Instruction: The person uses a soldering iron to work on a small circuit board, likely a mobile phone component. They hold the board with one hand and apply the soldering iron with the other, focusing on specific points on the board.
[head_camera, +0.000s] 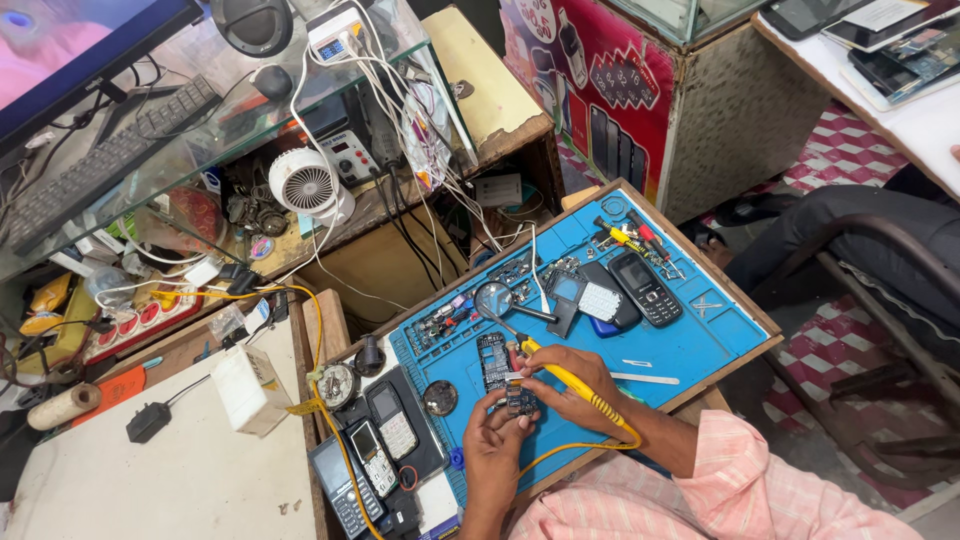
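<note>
Head view, lower centre of frame: both hands over a blue mat (690, 345) on a wooden table (752, 352). Right hand (565, 385) grip closed around a yellow soldering iron (585, 392), tip pointing up-left toward a small circuit board (521, 400). Left hand (497, 440) grip pinches the lower edge of that board, thumb and fingers pressed on it. Board sits on the mat, just below a dark phone frame (491, 360). Yellow cord (570, 448) loops from the iron down under the right wrist.

On the mat, centre: magnifier (493, 298), two keypad phones (645, 287) and a phone with white keypad (598, 300). Screwdrivers (630, 237) at the mat's upper edge. Small parts scattered upper left of the mat.

Lower left of mat: three more phones (372, 460) on a black tray. White box (247, 388) and thread spool (62, 407) on a white surface, left. Small white fan (306, 184) and keyboard (100, 165) upper left.
</note>
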